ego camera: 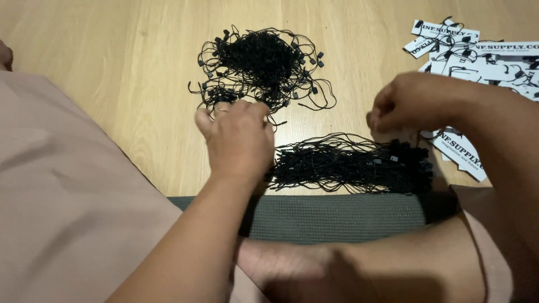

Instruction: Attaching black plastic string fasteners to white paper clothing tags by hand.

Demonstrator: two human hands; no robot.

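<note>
Your left hand [238, 140] touches the far tangled pile of black strings [259, 64], fingers curled. Your right hand [412, 101] pinches one black string [418, 140] above the near bundle [351, 164].

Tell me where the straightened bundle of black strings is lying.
In the head view, the straightened bundle of black strings lies on the wooden floor, centre-right, just beyond the grey mat, below the tangled pile, between the left hand and right hand.

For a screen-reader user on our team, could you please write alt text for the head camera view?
Seen from above, a person's left hand reaches into a tangled pile of black string loops on a wooden floor, while the right hand pinches something small above a straightened bundle of black strings. White printed tags lie at upper right; a grey mat is nearest.
</note>
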